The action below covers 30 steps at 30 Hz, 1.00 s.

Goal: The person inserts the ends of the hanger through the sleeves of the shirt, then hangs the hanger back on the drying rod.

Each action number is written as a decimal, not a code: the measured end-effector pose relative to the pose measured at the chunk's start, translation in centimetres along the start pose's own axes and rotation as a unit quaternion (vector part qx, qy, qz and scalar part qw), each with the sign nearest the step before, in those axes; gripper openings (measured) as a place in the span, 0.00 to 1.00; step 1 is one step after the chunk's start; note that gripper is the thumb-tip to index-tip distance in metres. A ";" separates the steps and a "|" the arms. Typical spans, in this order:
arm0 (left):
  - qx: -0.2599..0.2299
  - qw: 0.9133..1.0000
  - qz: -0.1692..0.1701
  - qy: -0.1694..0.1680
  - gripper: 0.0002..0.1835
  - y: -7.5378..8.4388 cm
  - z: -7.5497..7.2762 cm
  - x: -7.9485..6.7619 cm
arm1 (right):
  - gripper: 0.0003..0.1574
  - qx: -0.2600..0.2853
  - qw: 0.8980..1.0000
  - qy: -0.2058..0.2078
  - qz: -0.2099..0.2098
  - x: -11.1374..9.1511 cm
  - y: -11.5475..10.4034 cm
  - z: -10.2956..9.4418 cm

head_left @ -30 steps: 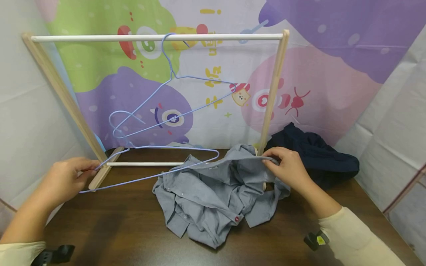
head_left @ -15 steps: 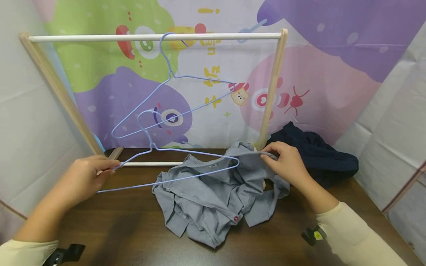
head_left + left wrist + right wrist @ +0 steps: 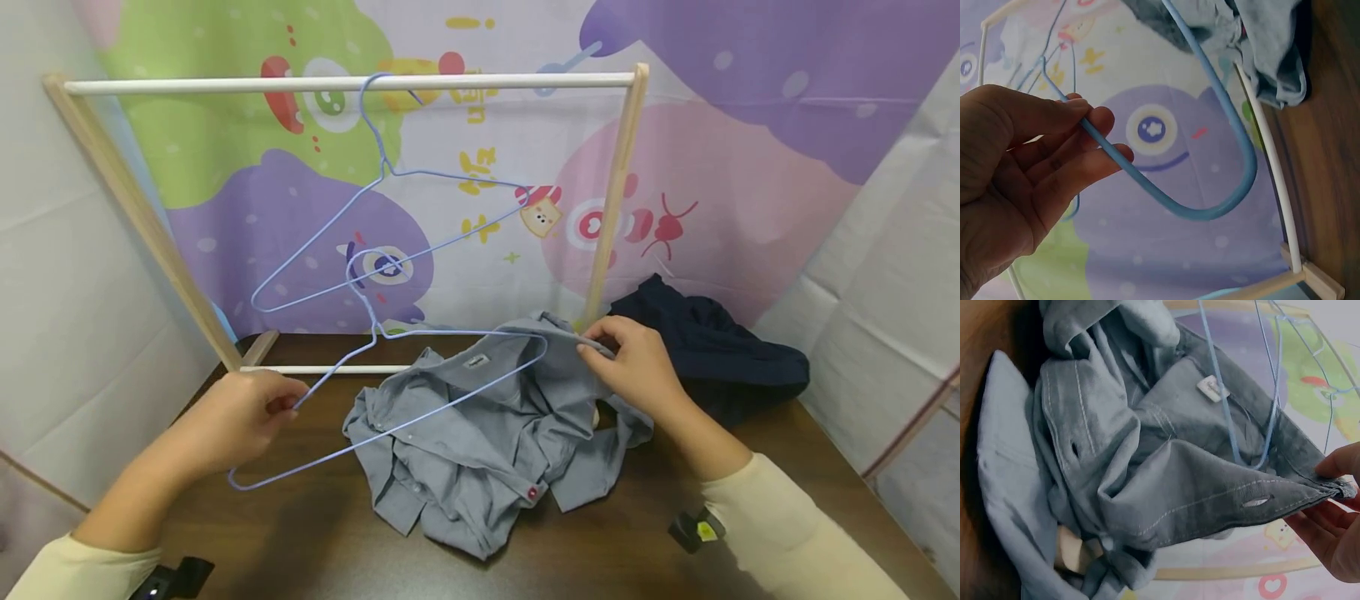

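Note:
My left hand (image 3: 243, 417) pinches the left shoulder of a light-blue wire hanger (image 3: 322, 458), as the left wrist view shows between thumb and fingers. A crumpled grey button shirt (image 3: 450, 450) lies on the table, its collar area raised at the back right. With thumb and fingers my right hand (image 3: 633, 362) pinches the shirt's edge and lifts it. The hanger's right end overlaps the shirt's neck opening; in the right wrist view this hanger end (image 3: 1254, 464) dips inside the opening, near a small white label (image 3: 1212, 389).
A wooden rack (image 3: 153, 225) with a white top rod (image 3: 487, 82) stands at the back. Another light-blue wire hanger (image 3: 322, 232) hangs from the rod. A dark navy garment (image 3: 727, 358) lies bunched on the table (image 3: 300, 542) at the right, beyond my right hand.
My left hand has carried the hanger rightward, bringing its far end over the shirt's neck opening, and its near end now tilts lower. My right hand keeps its pinch, shifting slightly left.

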<state>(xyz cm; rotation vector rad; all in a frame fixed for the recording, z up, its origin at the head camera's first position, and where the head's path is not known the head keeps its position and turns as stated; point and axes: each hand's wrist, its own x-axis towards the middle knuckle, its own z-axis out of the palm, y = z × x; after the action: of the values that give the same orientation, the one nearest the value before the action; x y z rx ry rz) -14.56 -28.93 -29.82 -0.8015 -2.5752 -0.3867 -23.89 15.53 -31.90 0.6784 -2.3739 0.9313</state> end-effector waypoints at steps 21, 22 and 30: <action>-0.051 0.998 0.013 -0.029 0.13 3.0 3.7 2.8 | 0.05 0.048 0.995 -0.039 -0.076 -0.5 -2.8 1.9; -0.048 0.998 0.020 -0.025 0.13 3.1 3.9 3.0 | 0.05 0.050 0.994 -0.042 -0.083 -0.6 -2.9 2.1; -0.032 0.998 0.060 -0.015 0.11 3.6 5.4 4.7 | 0.06 0.055 0.990 -0.063 -0.113 -1.1 -4.0 2.7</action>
<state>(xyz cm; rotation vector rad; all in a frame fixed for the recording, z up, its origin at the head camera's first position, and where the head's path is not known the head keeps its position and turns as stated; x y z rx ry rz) -17.59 -21.78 -31.84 -0.9858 -2.5381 -0.4262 -21.40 11.30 -32.46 1.0540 -2.3035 0.9484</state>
